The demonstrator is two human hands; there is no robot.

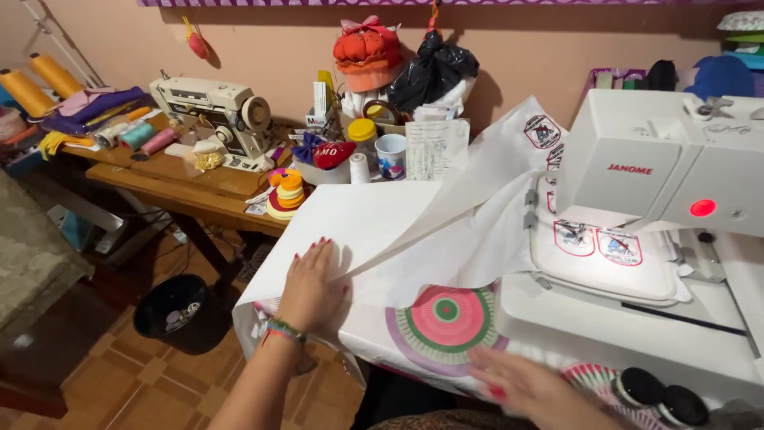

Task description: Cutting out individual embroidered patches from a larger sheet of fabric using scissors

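My left hand lies flat, fingers spread, on a white sheet spread over the table's left part. My right hand is blurred at the table's front edge, resting on the patterned cover near a pink and green round design; it holds nothing that I can see. White fabric with embroidered badges runs from the sheet up under a white embroidery machine. The hoop under the machine head holds fabric with two stitched badges.
An older cream sewing machine stands on a wooden table at the left with thread cones. Cups, a thread spool and a stack of ribbon rolls crowd the back. A black bin sits on the floor. Two black caps lie at front right.
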